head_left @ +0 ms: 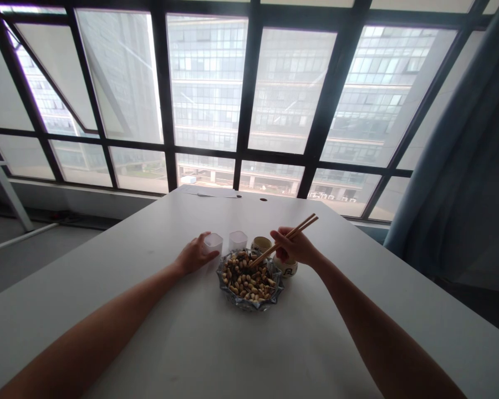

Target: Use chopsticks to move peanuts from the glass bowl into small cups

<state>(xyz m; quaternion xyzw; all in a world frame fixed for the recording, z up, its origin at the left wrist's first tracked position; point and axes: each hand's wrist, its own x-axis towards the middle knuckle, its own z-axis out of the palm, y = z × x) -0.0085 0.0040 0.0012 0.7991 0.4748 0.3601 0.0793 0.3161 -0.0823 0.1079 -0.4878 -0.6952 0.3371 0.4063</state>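
A scalloped glass bowl (244,305) stands on the white table, heaped with pale shelled nuts (249,285) that look like pistachios, darker bits among them. My right hand (293,244) is closed around a pair of wooden chopsticks (301,224), whose lower tips reach down into the nuts. With its thumb and fingers around a small translucent plastic cup (213,243), my left hand (194,255) rests at the bowl's left. Just behind the bowl is a second plastic cup (238,240). Beneath my right hand sits a small ceramic cup with a dark character (290,270), partly hidden.
Another ceramic cup (261,243) stands behind the bowl. White paper sheets (208,192) lie at the far end of the table (149,332), near two holes in its top. Large windows (208,83) rise beyond, and a blue curtain (461,149) hangs on the right.
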